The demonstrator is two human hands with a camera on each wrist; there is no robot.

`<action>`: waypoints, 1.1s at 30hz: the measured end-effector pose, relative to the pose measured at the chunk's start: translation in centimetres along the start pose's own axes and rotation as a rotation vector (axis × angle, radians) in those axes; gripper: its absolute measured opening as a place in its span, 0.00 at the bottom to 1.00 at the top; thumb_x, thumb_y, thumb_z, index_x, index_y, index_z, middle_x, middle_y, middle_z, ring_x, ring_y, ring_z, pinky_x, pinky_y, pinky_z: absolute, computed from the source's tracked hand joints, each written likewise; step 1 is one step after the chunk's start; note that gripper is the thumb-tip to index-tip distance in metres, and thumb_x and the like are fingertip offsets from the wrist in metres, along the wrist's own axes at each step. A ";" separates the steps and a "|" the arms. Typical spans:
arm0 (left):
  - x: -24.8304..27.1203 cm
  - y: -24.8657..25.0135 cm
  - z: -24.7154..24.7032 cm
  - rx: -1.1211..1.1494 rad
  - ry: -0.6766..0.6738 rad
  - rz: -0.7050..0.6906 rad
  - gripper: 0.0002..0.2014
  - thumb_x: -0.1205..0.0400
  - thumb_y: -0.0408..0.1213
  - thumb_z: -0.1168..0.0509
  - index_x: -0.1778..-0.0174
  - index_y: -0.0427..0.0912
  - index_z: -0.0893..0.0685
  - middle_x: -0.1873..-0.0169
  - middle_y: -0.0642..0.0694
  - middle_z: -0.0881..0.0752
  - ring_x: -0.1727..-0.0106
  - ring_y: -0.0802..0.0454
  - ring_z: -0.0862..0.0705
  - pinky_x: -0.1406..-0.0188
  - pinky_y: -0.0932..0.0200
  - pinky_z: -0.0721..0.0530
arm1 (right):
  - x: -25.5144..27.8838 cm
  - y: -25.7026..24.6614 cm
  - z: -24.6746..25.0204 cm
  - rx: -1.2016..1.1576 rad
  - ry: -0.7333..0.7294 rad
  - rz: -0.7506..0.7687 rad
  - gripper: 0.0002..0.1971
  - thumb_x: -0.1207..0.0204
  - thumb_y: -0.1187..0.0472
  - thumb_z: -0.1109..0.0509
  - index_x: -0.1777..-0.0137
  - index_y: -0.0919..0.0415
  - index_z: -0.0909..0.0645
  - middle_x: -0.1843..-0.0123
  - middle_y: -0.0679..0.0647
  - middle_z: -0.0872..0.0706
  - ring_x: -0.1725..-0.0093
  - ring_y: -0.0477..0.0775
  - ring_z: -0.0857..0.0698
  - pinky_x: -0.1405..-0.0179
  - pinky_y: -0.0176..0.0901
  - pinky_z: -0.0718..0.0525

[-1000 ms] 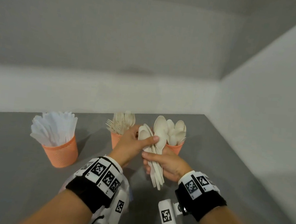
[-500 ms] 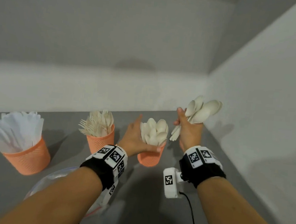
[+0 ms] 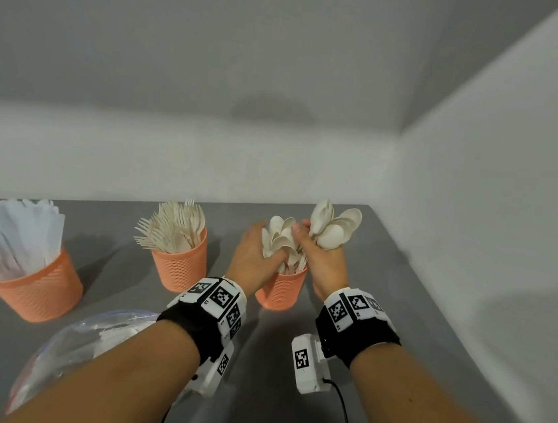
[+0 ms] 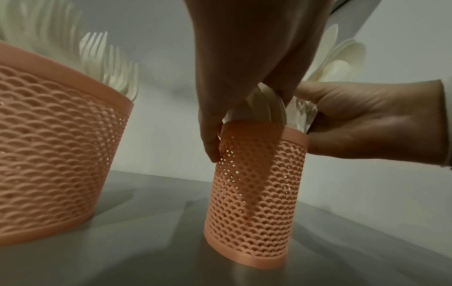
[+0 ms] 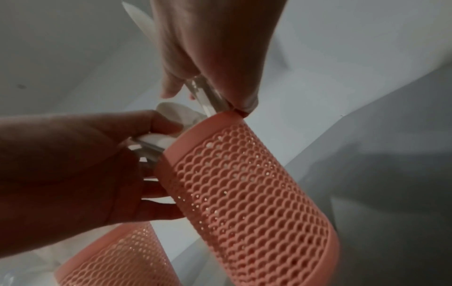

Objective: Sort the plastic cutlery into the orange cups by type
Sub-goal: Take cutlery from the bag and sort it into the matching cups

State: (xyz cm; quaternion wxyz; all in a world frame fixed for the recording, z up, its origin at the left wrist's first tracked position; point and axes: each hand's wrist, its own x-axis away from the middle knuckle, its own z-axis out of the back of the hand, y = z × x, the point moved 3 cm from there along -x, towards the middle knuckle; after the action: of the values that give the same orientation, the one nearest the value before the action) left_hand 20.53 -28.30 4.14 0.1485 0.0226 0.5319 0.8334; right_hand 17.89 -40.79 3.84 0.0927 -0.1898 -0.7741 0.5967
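Observation:
Three orange mesh cups stand in a row on the grey table: knives [image 3: 35, 285] at the left, forks [image 3: 180, 266] in the middle, spoons [image 3: 281, 291] at the right. My right hand [image 3: 324, 261] grips a bunch of white spoons [image 3: 334, 227], bowls up, with the handles pointing down into the spoon cup [image 5: 244, 183] at its right rim. My left hand [image 3: 252, 256] curls round the spoons [image 3: 278, 238] standing in that cup and holds them to the left, its thumb down on the cup wall [image 4: 257, 203].
A clear plastic bag [image 3: 85, 339] with white cutlery inside lies at the front left under my left forearm. White walls close the table at the back and the right. The fork cup [image 4: 53, 145] stands just left of my left hand.
My right hand has come down and left from its raised spot, bringing the spoon bunch to the spoon cup. My left hand has shifted from beside the cup onto the spoons in it.

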 end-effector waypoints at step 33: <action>1.3 -0.4 0.5 0.275 -0.146 0.152 0.29 0.12 0.47 0.58 0.17 0.44 0.60 0.17 0.43 0.45 0.17 0.50 0.44 0.18 0.54 0.47 | -1.5 -2.1 -2.9 1.173 -0.246 0.286 0.21 0.14 0.54 0.53 0.23 0.56 0.33 0.19 0.55 0.35 0.20 0.55 0.38 0.22 0.50 0.40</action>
State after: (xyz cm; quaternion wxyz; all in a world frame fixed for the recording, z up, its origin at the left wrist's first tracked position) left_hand 19.49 -27.38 3.88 0.1186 0.1435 0.6254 0.7578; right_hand 19.95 -39.24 6.73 0.0106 -0.1391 -0.2889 0.9471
